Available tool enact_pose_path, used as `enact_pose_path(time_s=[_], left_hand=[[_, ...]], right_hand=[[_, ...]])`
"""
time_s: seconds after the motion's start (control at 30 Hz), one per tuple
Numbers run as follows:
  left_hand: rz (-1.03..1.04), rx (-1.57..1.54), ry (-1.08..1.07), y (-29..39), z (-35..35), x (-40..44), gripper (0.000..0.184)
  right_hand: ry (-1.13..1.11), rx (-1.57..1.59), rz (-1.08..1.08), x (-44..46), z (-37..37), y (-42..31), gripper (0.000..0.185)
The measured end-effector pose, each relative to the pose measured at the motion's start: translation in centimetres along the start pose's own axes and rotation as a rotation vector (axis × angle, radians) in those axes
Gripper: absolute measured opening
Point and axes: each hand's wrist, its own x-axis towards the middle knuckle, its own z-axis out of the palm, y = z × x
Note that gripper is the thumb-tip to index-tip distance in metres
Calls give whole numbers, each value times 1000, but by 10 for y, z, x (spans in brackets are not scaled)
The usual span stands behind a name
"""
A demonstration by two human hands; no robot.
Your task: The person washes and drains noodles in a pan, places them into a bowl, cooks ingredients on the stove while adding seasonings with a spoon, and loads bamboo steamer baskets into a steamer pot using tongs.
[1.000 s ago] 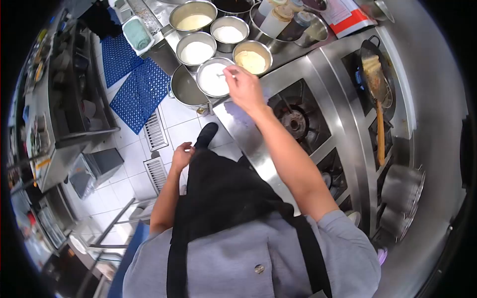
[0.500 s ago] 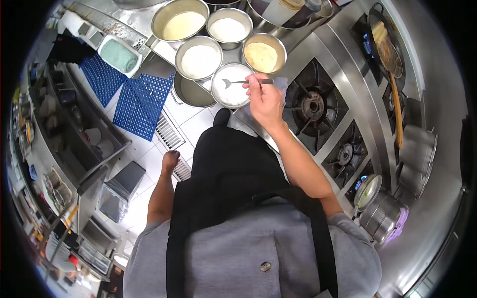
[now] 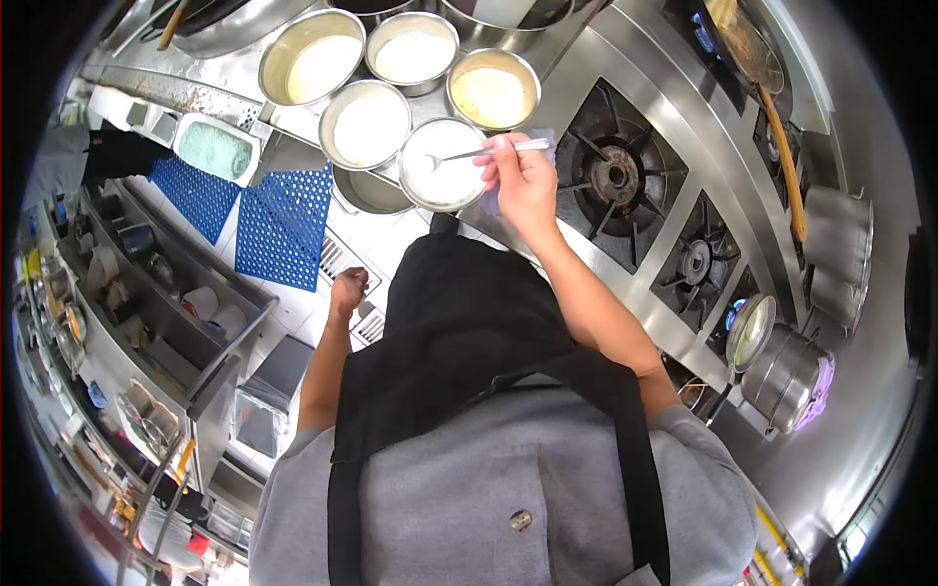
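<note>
My right hand (image 3: 526, 190) pinches the handle of a metal spoon (image 3: 479, 153). The spoon's head is over a round metal pot of white, grainy contents (image 3: 430, 186), at or just above their surface; I cannot tell which. My left hand (image 3: 349, 290) hangs low over the floor with curled fingers, and nothing shows in it. Close behind the white pot stand a metal pot of pale yellow powder (image 3: 489, 98) and another of white contents (image 3: 366, 124). Farther back are a second white-filled pot (image 3: 414, 54) and a pot with cream-coloured contents (image 3: 320, 68).
Stove burners (image 3: 616, 174) lie to the right, with a wok (image 3: 743, 49) and a wooden handle (image 3: 782, 161) beyond. A small pan (image 3: 750, 332) sits over a flame near a tall pot (image 3: 782, 381). Blue mats (image 3: 283, 225) and a green-filled tub (image 3: 215, 148) are at left.
The spoon's head has shifted slightly left over the white contents, and its handle has turned in my right hand. My left hand has risen a little. The whole view has shifted slightly.
</note>
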Motion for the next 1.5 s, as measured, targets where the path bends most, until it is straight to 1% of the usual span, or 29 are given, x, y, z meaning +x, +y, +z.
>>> enact_pose_path(time_s=[0.03,0.17,0.23,0.3,0.33,0.37,0.47,0.53,0.6,0.63,0.7,0.8,0.83,0.9,0.93,0.97,1.0,1.03,1.07,1.1,1.13,1.17,1.2,1.3,1.33,1.37,1.4,1.47,1.5], left_hand=[[-31,30,6,-3,-3,0,32],[83,62,46,-37,-10,4,35],[63,221,-48,-45,-20,14,32],[80,209,-82,-45,-18,15,31],[137,269,-100,-41,-16,11,30],[664,559,-170,-33,-21,11,28],[524,609,-194,1,-6,4,27],[495,732,-221,27,6,5,26],[654,739,-287,40,18,19,25],[735,637,-345,37,21,35,25],[1028,1332,-269,49,35,46,25],[820,1403,-321,61,60,60,25],[436,1108,-429,83,69,53,23],[788,1307,-575,111,86,24,25],[846,1329,-587,116,95,20,24],[849,1306,-590,116,101,20,24],[793,1252,-575,114,107,23,24],[662,1139,-542,110,115,26,24],[521,996,-496,105,122,29,24],[421,878,-453,103,128,28,23],[357,781,-416,102,134,28,23],[326,724,-396,99,138,29,23],[307,699,-381,93,139,31,23],[442,813,-407,79,125,46,23],[799,1104,-387,49,112,76,21],[1077,1294,-389,50,108,60,25],[1038,1392,-413,34,98,75,27],[995,1248,-231,57,99,22,18],[935,1121,-236,41,85,33,25]], right_hand=[[12,5,-4,-1,-4,-1,27],[64,101,-26,-6,-34,-6,28],[74,181,14,-12,-54,-13,32],[132,195,15,-20,-75,-19,32],[163,250,24,-26,-88,-21,32],[196,305,31,-32,-101,-23,32],[335,368,2,-53,-146,-25,31],[456,414,-23,-71,-185,-25,30],[591,434,-54,-92,-232,-31,29],[647,479,-50,-106,-257,-34,28],[757,513,-167,-134,-315,-32,28],[1013,403,-280,-185,-400,-43,30],[1096,355,-327,-202,-431,-47,31],[1228,234,-344,-243,-496,-47,31],[1315,178,-349,-261,-527,-46,33],[1396,121,-353,-277,-557,-45,35],[1509,-56,-280,-291,-593,-42,34],[1611,-238,-199,-304,-625,-39,33],[1615,-236,-199,-316,-640,-42,33],[1633,-949,-78,-324,-649,-49,31],[1518,-1664,62,-327,-655,-55,28],[1518,-1664,54,-320,-650,-66,28],[1551,-1545,1,-309,-630,-80,26],[1582,-1228,-117,-259,-545,-83,28],[1506,-1033,-155,-234,-503,-78,29],[1394,-823,-184,-208,-454,-72,30],[1216,-631,-116,-186,-407,-60,29],[797,-487,-328,-145,-314,-30,22],[658,-267,-439,-123,-264,-39,20]])
